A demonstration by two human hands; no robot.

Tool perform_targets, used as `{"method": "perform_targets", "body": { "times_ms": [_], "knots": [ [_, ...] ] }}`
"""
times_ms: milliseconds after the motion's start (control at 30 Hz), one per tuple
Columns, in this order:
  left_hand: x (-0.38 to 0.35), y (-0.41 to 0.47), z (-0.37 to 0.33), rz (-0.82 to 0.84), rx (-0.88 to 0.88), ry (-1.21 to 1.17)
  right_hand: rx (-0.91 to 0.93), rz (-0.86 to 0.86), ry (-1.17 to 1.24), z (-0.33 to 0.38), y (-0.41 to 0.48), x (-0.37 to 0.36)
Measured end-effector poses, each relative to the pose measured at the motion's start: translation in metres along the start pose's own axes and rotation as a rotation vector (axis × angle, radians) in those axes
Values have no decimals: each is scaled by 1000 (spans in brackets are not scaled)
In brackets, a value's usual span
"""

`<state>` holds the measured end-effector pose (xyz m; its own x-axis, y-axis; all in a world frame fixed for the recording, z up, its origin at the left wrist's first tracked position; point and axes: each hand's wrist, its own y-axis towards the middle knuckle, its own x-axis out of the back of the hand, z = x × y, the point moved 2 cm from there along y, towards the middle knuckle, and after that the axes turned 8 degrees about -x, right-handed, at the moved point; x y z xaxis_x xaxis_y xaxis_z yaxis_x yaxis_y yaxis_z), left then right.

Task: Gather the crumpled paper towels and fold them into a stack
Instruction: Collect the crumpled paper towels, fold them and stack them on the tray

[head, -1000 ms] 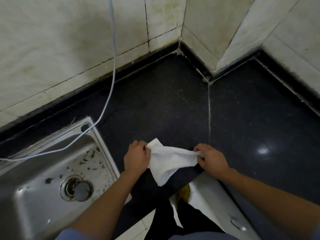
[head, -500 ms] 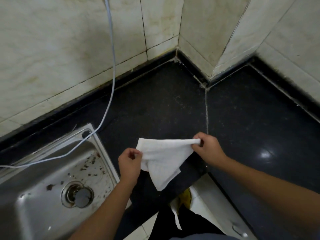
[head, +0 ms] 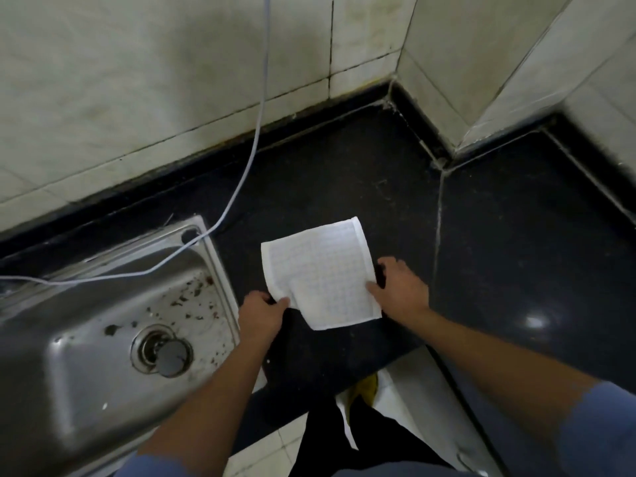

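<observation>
Flattening white square embossed paper towel (head: 320, 270) on black stone counter (head: 344, 173), just beside steel sink (head: 69, 356): left hand (head: 261, 316) pinches near corner for tension, right hand (head: 401, 287) pins right edge, fingers uncurled, likely prepping 1 clean fold

Steel sink (head: 220, 270) at left, set in black tabletop (head: 344, 173). Dark plug (head: 172, 356) sits on drain; brown specks (head: 192, 297) litter basin near its right wall. Thin white cable (head: 256, 132) hangs down tiled wall (head: 137, 80), runs over sink rim and off left. Pale seam (head: 437, 228) crosses tabletop from wall corner. Sth yellow (head: 364, 387) below tabletop edge, can't tell what.
</observation>
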<state>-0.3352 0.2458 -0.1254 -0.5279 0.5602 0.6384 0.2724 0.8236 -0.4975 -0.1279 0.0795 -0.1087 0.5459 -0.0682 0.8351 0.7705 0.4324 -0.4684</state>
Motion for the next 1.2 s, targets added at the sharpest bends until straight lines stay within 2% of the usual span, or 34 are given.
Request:
{"method": "perform_targets", "body": {
  "times_ms": [67,133,267,400,533,600,700,833,933,1033,1200],
  "knots": [
    [-10,-8,4,42,-7,20,129,27,-120,-13,-22,-16],
    [-13,-12,-3,3,-43,-3,188,30,-144,-19,-29,-23],
    [-12,-14,-28,-120,-55,-72,158,34,-133,-22,-19,-13],
    [-15,-11,-32,-139,-25,-74,194,48,-143,-27,-20,-6],
    [-13,-9,-45,-162,-163,-132,200,2,-139,-34,-26,-2],
    [-11,-7,-42,-142,-239,-57,188,13,-178,-40,-27,-2],
    [-6,-7,-23,-65,-290,181,229,19,-219,-44,-31,-1],
    [3,-27,-5,-55,-340,321,465,-71,-286,-41,-43,0],
    [-8,-53,0,67,-581,439,557,27,-541,-38,-54,-13],
    [-36,-78,8,262,-830,674,558,18,-619,-34,-51,-20],
    [-44,-81,12,196,-835,851,600,-8,-616,-44,-51,-11]
  ]
}}
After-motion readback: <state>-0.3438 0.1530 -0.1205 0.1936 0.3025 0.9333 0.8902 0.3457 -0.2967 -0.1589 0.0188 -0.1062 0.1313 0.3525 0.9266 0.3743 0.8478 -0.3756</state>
